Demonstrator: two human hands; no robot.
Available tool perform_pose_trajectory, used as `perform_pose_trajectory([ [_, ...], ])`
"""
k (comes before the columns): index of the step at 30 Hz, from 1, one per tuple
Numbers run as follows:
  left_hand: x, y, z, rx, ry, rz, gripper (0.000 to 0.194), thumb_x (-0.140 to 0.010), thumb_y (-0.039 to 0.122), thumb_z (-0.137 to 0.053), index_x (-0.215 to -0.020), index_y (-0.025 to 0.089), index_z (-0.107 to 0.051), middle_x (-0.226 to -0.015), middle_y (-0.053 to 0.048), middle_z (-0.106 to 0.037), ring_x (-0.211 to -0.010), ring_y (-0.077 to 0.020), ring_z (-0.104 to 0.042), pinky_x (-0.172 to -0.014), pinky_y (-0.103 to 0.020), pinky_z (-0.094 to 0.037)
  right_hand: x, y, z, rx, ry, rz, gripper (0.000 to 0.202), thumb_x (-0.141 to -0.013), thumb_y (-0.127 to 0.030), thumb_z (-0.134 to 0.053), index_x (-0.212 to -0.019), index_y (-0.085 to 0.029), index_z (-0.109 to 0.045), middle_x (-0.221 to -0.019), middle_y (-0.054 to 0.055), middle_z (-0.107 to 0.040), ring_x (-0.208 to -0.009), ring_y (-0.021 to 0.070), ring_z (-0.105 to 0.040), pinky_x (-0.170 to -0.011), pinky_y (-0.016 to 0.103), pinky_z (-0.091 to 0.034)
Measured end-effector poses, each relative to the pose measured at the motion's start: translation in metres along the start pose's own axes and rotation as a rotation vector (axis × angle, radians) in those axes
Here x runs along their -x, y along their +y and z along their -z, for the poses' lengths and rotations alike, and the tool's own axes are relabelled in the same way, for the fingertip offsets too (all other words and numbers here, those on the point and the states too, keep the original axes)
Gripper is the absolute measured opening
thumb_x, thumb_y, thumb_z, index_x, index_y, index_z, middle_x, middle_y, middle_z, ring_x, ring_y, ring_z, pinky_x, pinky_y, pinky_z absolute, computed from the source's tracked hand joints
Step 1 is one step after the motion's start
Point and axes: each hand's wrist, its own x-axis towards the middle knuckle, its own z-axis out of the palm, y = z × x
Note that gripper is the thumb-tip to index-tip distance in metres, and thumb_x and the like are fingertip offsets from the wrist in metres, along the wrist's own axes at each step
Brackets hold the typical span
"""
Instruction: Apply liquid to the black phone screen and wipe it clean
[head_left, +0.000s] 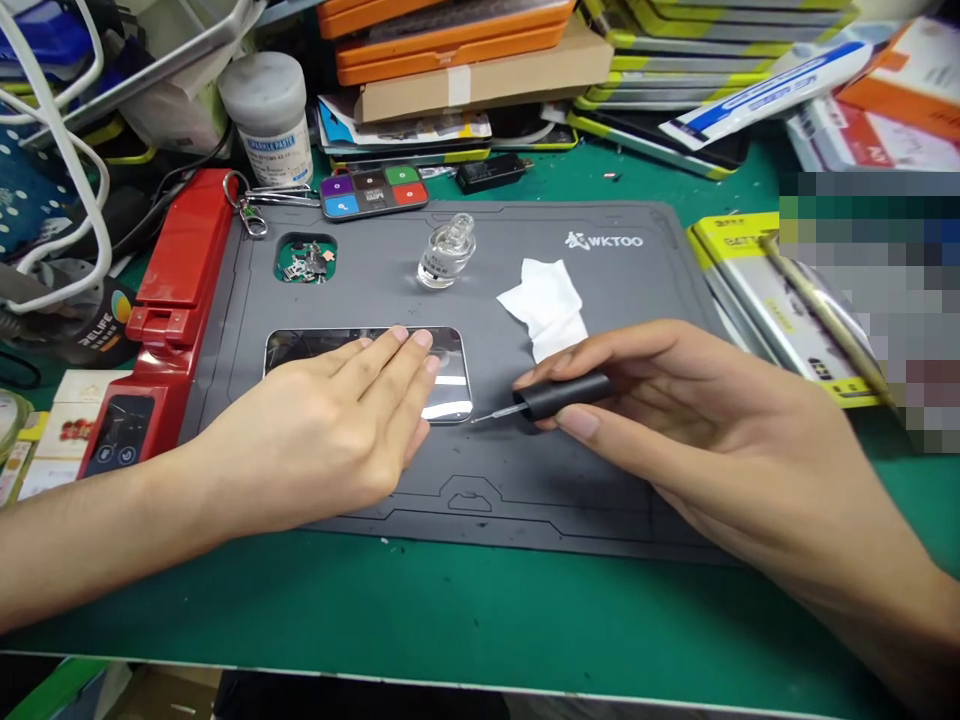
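Observation:
A phone (448, 372) with a glossy dark face lies on the grey mat (495, 490). My left hand (345, 420) rests flat over it, fingers stretched out, hiding much of its surface. My right hand (697, 430) holds a black cylindrical tool (562, 396) between thumb and fingers. Its thin, clear tip points left and ends close to the phone's lower right corner. Behind the phone stands a small glass bottle (448, 255) with a glass stopper. A crumpled white wipe (547, 305) lies just beyond the black tool.
Small metal parts (307, 260) fill a mat recess. A red device (176, 290) stands left, with a white jar (268, 120) behind. Orange cases (457, 45) and yellow-edged boxes (697, 60) are stacked at the back. More battery boxes (780, 310) lie right.

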Motion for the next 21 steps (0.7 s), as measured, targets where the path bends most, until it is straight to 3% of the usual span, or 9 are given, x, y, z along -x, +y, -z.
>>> perform_pose_trajectory([
  [4,-0.002,-0.006,0.002,0.15,-0.04,0.089,0.042,-0.111,0.025,-0.048,-0.149,0.019,-0.065,-0.148,-0.01,-0.07,-0.138,-0.0267,-0.068,-0.118,-0.042,-0.059,0.003,-0.002,0.002,0.026,-0.006,0.0,0.016,-0.087,-0.033,-0.086,-0.101,-0.034,-0.08,-0.105,-0.001,-0.082,-0.1,0.0192,-0.078,-0.088,0.028,-0.063],
  [6,-0.004,-0.009,0.003,0.208,-0.052,0.125,0.043,-0.112,0.027,-0.045,-0.15,0.021,-0.065,-0.149,-0.008,-0.07,-0.138,-0.0267,-0.068,-0.118,-0.043,-0.06,0.004,-0.002,0.003,0.019,0.003,-0.004,0.018,-0.086,-0.032,-0.087,-0.102,-0.034,-0.08,-0.106,-0.001,-0.082,-0.101,0.0189,-0.078,-0.088,0.027,-0.064],
  [11,-0.005,-0.011,0.003,0.244,-0.078,0.139,0.046,-0.113,0.028,-0.039,-0.15,0.019,-0.065,-0.149,-0.008,-0.07,-0.138,-0.0292,-0.067,-0.115,-0.045,-0.061,0.006,0.001,0.004,-0.071,0.029,-0.026,0.018,-0.085,-0.029,-0.089,-0.101,-0.033,-0.08,-0.107,0.0,-0.082,-0.098,0.0175,-0.078,-0.087,0.024,-0.064],
  [14,-0.002,-0.011,0.0,0.16,-0.019,0.104,0.045,-0.112,0.026,-0.042,-0.149,0.016,-0.065,-0.148,-0.009,-0.071,-0.135,-0.0275,-0.07,-0.113,-0.041,-0.062,0.006,0.002,0.004,-0.084,0.027,-0.007,0.019,-0.084,-0.026,-0.089,-0.1,-0.032,-0.079,-0.106,-0.001,-0.082,-0.101,0.0176,-0.078,-0.087,0.023,-0.065],
  [18,0.0,-0.012,-0.003,0.035,0.082,0.018,0.041,-0.11,0.022,-0.048,-0.142,0.005,-0.066,-0.142,-0.015,-0.073,-0.129,-0.0258,-0.074,-0.107,-0.035,-0.064,0.005,0.001,0.003,-0.048,0.017,0.019,0.02,-0.085,-0.022,-0.087,-0.1,-0.032,-0.079,-0.106,-0.001,-0.082,-0.1,0.0176,-0.078,-0.088,0.025,-0.065],
  [21,-0.001,-0.011,-0.004,0.059,0.079,0.046,0.04,-0.11,0.022,-0.048,-0.144,0.009,-0.066,-0.141,-0.013,-0.074,-0.128,-0.025,-0.074,-0.105,-0.034,-0.064,0.005,0.001,0.001,-0.016,0.019,0.02,0.02,-0.085,-0.023,-0.087,-0.101,-0.032,-0.079,-0.106,-0.001,-0.082,-0.1,0.018,-0.078,-0.089,0.027,-0.063],
])
